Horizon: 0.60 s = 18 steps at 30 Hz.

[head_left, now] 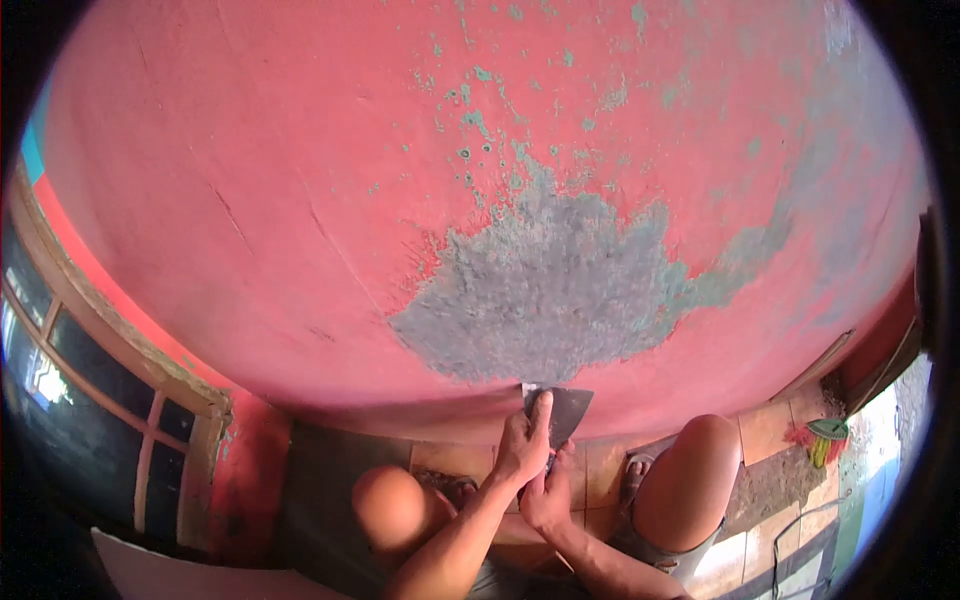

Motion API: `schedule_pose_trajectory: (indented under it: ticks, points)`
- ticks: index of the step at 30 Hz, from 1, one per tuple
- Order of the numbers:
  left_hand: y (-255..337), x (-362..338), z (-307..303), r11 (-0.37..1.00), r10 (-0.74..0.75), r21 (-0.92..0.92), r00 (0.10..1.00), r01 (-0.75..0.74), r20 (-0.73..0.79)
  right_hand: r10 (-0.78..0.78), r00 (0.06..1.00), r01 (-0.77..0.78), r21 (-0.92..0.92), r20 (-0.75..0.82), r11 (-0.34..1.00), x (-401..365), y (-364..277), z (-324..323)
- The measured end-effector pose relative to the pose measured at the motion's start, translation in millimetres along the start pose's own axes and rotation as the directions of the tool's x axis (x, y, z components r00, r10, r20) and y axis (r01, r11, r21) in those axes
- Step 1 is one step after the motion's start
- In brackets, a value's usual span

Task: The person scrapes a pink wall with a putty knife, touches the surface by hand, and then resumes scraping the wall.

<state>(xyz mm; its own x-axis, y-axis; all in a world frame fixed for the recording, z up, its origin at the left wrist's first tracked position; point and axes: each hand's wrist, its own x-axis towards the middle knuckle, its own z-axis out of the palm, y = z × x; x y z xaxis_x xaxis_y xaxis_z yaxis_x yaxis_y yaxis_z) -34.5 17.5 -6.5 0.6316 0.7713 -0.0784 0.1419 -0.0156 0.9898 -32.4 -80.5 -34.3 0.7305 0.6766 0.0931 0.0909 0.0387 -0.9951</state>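
Observation:
A scraper (pixel 570 411) with a wide dark blade is held low against the pink wall (pixel 300 180), its edge near the bottom of a bare grey patch (pixel 550 290). My left hand (pixel 524 445) is closed on the scraper, with the thumb pressed along the blade; its other fingers are mostly hidden. Just below, my right hand (pixel 547 497) is wrapped round the handle, of which only a small dark part shows. Green specks and ragged paint edges surround the grey patch.
My bent knees (pixel 690 480) flank both arms above a tiled floor (pixel 595 470). A wooden-framed window (pixel 150 430) stands at the left. Toward the right lie a colourful bristle broom (pixel 828 430) and a dark cable (pixel 790 530).

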Motion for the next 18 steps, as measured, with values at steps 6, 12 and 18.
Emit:
schedule_pose_trajectory:
  ticks: [6,12,18]
  points:
    - [-5.6,-1.3,-1.4,1.0,-0.008,0.029,1.0,0.009,-0.023,0.221,0.974,-0.226,0.13,0.053,0.965,-5.9,40.1,7.1]
    - [-0.5,-9.1,-2.4,0.995,-0.061,-0.075,0.997,0.064,0.038,0.011,0.997,-0.015,-0.049,-0.083,0.999,-11.8,4.7,3.7]
    - [18.2,-2.8,-0.5,0.984,-0.01,-0.178,1.0,0.012,0.009,-0.281,0.957,0.256,-0.241,-0.076,0.936,5.9,14.9,1.4]
